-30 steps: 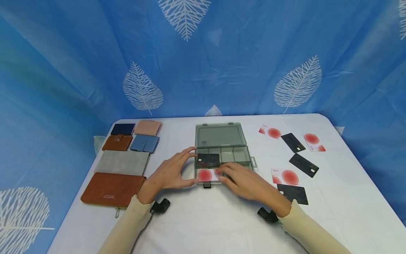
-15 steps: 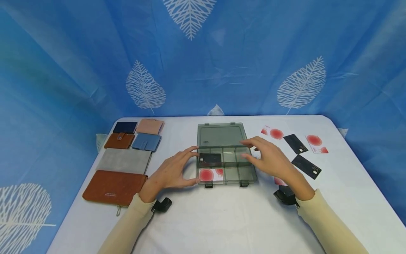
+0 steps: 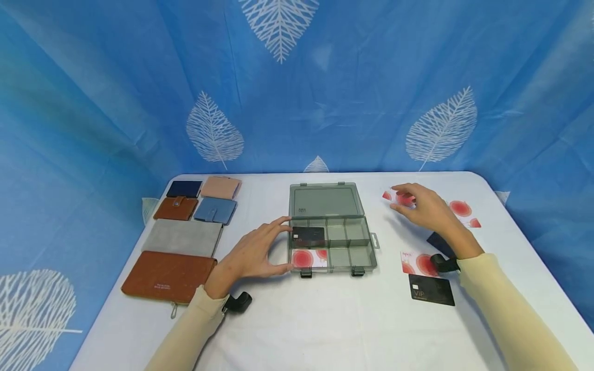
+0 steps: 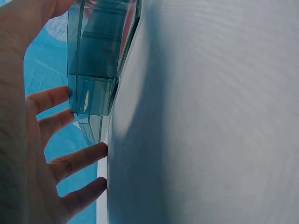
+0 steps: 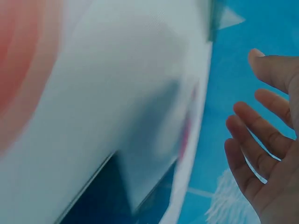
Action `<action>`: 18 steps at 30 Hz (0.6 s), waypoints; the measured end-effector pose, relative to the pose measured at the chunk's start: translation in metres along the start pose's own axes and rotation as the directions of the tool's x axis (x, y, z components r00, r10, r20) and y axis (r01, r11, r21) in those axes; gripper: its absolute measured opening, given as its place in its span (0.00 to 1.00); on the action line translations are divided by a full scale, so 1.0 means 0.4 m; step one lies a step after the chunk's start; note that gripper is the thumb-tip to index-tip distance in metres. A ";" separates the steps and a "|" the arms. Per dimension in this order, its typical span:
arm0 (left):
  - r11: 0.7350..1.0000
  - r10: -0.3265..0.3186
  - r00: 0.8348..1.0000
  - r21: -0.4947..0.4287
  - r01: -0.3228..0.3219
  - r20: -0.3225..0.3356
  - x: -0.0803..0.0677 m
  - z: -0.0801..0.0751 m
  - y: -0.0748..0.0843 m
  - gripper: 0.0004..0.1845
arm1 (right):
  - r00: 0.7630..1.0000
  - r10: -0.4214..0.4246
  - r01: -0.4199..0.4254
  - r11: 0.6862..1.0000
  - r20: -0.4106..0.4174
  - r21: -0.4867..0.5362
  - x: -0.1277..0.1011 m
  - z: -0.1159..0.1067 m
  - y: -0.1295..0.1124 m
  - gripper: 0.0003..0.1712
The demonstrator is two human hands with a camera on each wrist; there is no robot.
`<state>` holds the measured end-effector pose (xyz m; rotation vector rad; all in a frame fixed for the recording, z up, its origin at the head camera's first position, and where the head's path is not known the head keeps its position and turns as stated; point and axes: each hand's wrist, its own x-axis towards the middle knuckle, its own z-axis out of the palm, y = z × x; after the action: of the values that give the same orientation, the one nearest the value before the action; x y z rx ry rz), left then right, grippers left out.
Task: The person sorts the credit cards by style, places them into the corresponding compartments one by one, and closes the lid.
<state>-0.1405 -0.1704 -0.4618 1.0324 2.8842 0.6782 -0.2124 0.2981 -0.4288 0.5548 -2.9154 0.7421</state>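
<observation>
Head view: we see our left hand open against the left wall of the grey compartment box, thumb at its front corner and fingers at the back of that wall. The box sits mid-bench with its lid laid back; a black card lies in its rear left compartment and a red-and-white card in the front left one. Our right hand, fingers relaxed and spread, hovers over a red-spotted card near the far right edge of the bench; we cannot tell whether it touches. More cards lie toward the right edge, among them a black VIP card. Wallets, including a long brown wallet, line the left edge.

Left wrist view: we see fingers spread, one fingertip against the translucent box wall.

Right wrist view: blurred; our fingers are loosely extended, holding nothing, above the white bench.
</observation>
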 end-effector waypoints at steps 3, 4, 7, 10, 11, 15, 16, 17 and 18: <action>1.000 0.001 1.000 0.002 -0.001 0.001 -0.001 -0.003 0.000 0.48 | 0.998 0.045 -0.044 0.999 0.039 -0.022 0.007 -0.004 0.036 0.32; 1.000 0.002 1.000 0.002 -0.002 0.000 -0.002 -0.001 0.000 0.48 | 0.996 0.065 -0.064 0.998 0.057 -0.030 0.008 -0.002 0.048 0.33; 1.000 0.001 1.000 0.005 -0.001 -0.004 -0.004 0.001 0.001 0.48 | 0.987 0.113 -0.107 0.993 0.114 -0.054 0.017 -0.001 0.081 0.35; 1.000 0.000 1.000 0.004 0.000 -0.005 -0.004 0.002 0.002 0.48 | 0.977 0.144 -0.133 0.988 0.159 -0.077 0.026 -0.003 0.104 0.37; 1.000 0.000 1.000 0.004 0.000 -0.006 -0.004 0.002 0.002 0.48 | 0.974 0.149 -0.136 0.987 0.170 -0.083 0.030 -0.003 0.109 0.37; 1.000 0.008 1.000 0.003 -0.008 -0.010 -0.003 0.001 0.001 0.48 | 0.967 0.166 -0.148 0.984 0.192 -0.100 0.036 -0.005 0.121 0.38; 1.000 0.010 1.000 0.002 -0.010 -0.010 -0.002 0.001 0.001 0.48 | 0.967 0.169 -0.152 0.983 0.192 -0.101 0.037 -0.006 0.122 0.38; 1.000 0.013 1.000 0.004 -0.012 -0.011 -0.002 0.000 0.001 0.48 | 0.967 0.171 -0.154 0.983 0.190 -0.103 0.038 -0.007 0.123 0.37; 1.000 0.016 1.000 0.006 -0.016 -0.013 -0.001 0.000 0.001 0.48 | 0.967 0.171 -0.154 0.983 0.189 -0.103 0.038 -0.008 0.125 0.37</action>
<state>-0.1401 -0.1705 -0.4617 1.0573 2.8932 0.6804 -0.2449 0.3355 -0.4458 0.4050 -3.1906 0.6033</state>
